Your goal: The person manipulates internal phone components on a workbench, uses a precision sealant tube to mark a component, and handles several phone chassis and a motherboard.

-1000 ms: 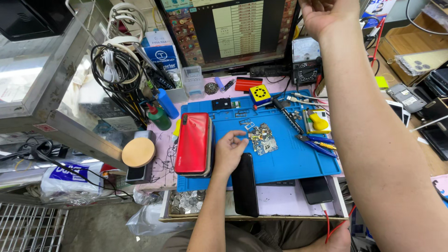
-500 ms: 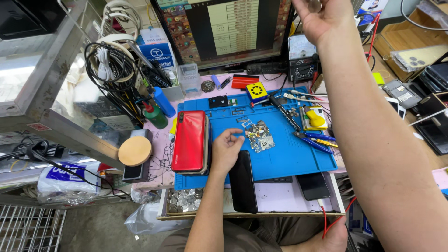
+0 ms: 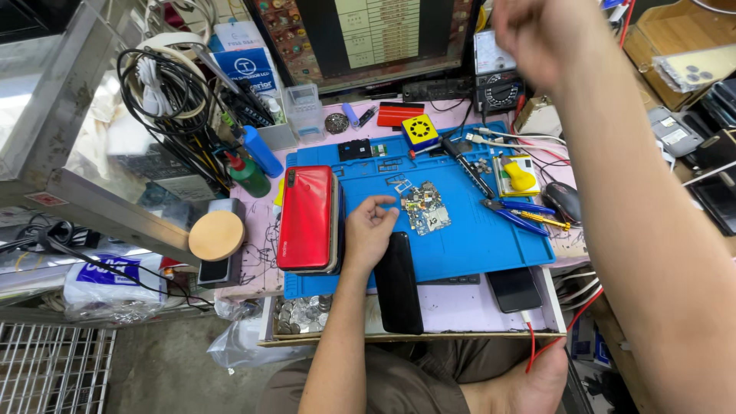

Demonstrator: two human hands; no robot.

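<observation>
The left hand (image 3: 369, 230) rests on the blue mat (image 3: 460, 245) near its left edge, fingers loosely curled and apart, holding nothing, between the red phone (image 3: 307, 218) and a black phone (image 3: 399, 282). A circuit board (image 3: 425, 207) lies just beside its fingertips. The right hand (image 3: 537, 34) hangs closed above the counter's back edge; its contents cannot be told.

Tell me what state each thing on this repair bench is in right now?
Red phone: lying back up on the blue mat.
Black phone: flat, screen dark, overhanging the mat's front edge.
Circuit board: bare, loose on the mat.
Monitor: switched on.
Left hand: resting on the mat, fingers curled, holding nothing.
Right hand: raised, blurred; grip unclear.
</observation>
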